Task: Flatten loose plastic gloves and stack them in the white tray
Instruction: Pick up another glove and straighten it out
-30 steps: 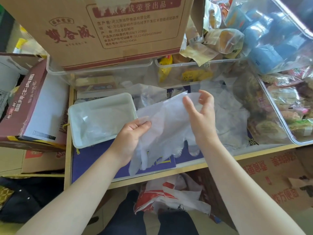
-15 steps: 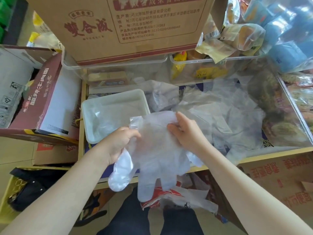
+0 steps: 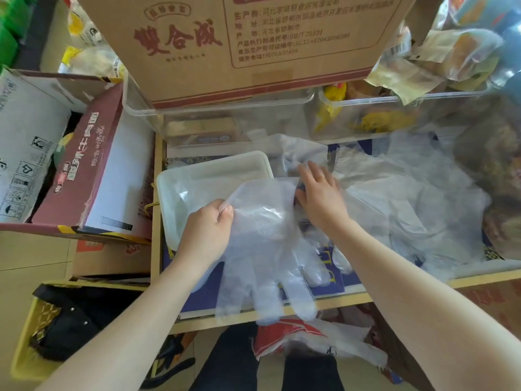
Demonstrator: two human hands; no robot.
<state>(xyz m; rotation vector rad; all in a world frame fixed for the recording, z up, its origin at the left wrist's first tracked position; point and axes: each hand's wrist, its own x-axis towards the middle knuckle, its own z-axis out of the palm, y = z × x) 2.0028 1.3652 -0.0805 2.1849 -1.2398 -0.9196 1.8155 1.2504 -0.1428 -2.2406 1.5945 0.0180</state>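
Moved: glove [image 3: 262,244], cuff now overlapping white tray [image 3: 211,162] at its near-right corner, fingers over table edge [image 3: 394,295]. Left hand [image 3: 208,230] pinches cuff; right hand [image 3: 321,198] at opposite corner, grip I cannot tell.

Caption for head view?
Left hand pinches a glove, right hand at its cuff, by the white tray; loose gloves nearby.

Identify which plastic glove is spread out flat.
The glove the left hand pinches, its fingers hanging over the shelf edge; the pile to its right lies crumpled.
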